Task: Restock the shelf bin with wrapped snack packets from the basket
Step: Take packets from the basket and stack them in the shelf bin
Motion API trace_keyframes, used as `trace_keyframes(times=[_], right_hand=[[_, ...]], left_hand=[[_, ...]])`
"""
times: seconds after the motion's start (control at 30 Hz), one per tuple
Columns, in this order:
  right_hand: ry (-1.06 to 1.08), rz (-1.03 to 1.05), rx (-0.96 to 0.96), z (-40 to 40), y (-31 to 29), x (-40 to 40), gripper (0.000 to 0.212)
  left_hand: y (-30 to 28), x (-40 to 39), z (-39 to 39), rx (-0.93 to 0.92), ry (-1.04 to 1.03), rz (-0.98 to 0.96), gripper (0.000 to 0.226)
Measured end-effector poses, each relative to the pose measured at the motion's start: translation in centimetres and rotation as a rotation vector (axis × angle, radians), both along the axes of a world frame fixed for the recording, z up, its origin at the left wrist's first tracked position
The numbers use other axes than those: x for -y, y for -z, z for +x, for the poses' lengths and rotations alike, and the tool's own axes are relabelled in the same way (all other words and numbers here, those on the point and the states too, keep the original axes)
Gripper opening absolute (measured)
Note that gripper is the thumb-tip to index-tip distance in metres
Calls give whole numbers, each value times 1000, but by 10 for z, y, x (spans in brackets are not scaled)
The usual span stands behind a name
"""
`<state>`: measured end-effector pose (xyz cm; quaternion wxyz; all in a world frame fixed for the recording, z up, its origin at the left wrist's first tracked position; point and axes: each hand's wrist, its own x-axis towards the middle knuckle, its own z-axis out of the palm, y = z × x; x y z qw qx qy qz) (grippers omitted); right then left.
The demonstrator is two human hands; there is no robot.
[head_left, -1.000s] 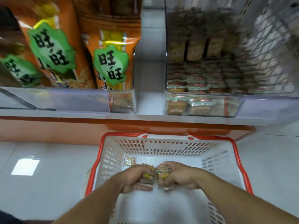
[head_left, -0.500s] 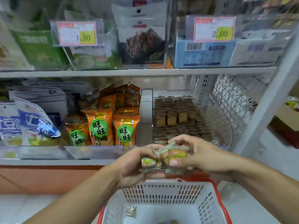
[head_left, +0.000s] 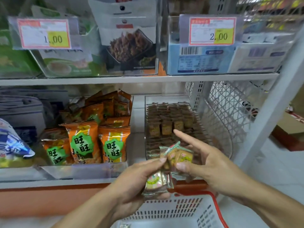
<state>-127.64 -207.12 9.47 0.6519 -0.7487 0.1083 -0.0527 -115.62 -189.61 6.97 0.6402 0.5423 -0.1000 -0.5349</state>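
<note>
My left hand (head_left: pixel 131 183) grips a clear-wrapped snack packet (head_left: pixel 154 182) with a green and yellow print. My right hand (head_left: pixel 205 162) pinches two similar orange snack packets (head_left: pixel 179 156) between thumb and fingers, its index finger stretched out toward the shelf. Both hands are raised in front of the clear shelf bin (head_left: pixel 171 97), which holds several rows of brown wrapped packets. The white basket with a red rim (head_left: pixel 215 204) sits below my hands; one small packet (head_left: pixel 124 225) lies at its bottom edge.
Orange snack bags (head_left: pixel 113 143) fill the bin to the left. A white wire mesh divider (head_left: pixel 230 109) and a white shelf upright (head_left: pixel 269 119) stand to the right. The upper shelf holds clear bins with price tags (head_left: pixel 212 31).
Both hands rose out of the basket with the packets to shelf height. My view tilted up from the basket to the shelves. My right index finger has straightened toward the bin.
</note>
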Motion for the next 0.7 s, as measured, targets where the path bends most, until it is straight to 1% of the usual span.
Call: trace_keyframes(times=[0.07,0.13,0.2,0.23,0.37,0.4,0.5,0.6,0.7], right_hand=[[-13,-29,35,1,0,-1,50],[43,35,53,2,1,-1,34],[103,89,27,1,1,1,34],[103,79,3,1,1,2,34],[77,-197,-87,-2,0,8,34],[82,-188,-95,-3,0,8,37],[33,-34,-112,-4,1,8,40],[-32,44,-178,-8,1,8,43],[-128,183,-249,-11,1,11,44]], left_hand=[[0,2,0,-16,-12,-23,26],[1,3,0,-28,-31,-37,28],[1,2,1,-38,-52,-29,29],[2,2,1,-44,-56,-28,30],[0,1,-3,-34,-65,-28,30],[-1,0,-5,-22,-64,-21,30],[-3,0,-8,13,-49,1,33],[-4,-1,-9,34,-52,28,39],[-2,-1,-9,30,-70,21,37]])
